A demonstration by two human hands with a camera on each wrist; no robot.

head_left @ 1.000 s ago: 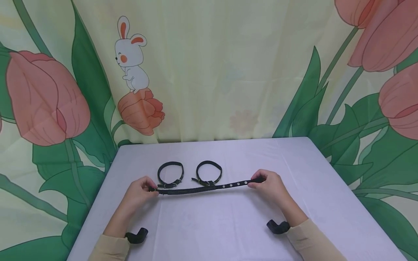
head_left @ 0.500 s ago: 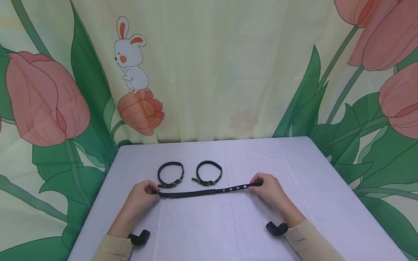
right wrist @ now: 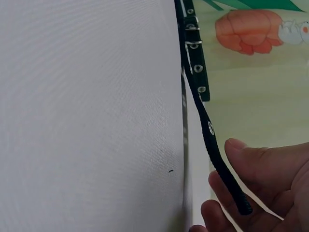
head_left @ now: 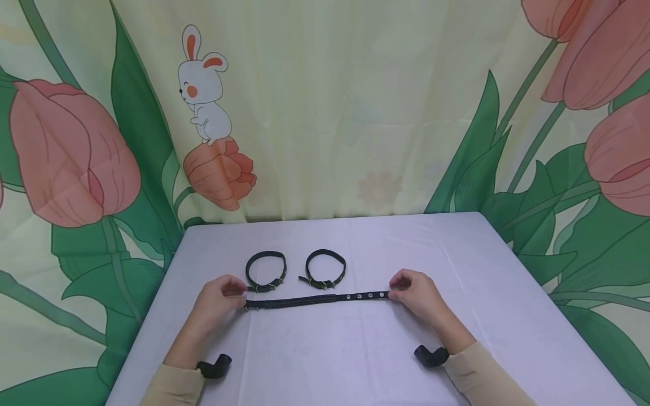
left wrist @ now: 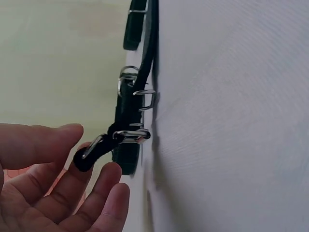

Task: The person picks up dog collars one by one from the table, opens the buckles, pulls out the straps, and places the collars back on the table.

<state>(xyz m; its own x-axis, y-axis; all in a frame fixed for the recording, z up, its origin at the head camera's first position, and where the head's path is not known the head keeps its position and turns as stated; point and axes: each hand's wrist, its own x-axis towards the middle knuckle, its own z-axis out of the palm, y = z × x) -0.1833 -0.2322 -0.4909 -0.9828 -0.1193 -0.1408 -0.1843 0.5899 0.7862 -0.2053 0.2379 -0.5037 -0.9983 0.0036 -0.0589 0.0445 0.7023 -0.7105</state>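
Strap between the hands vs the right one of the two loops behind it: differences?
The front strap runs nearly straight; the right loop is closed in a ring.
The front strap has its ends at the left hand and right hand; the right loop lies farther back, clear of both.
Shared: both black, with shiny metal.

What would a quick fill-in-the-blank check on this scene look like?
1. Beyond the long strap, ____ buckled loops lie on the table.
2. The strap's visible eyelets are nearer the ____ hand.
3. The left hand and right hand are at opposite ____ of the strap.
Missing words: two; right; ends
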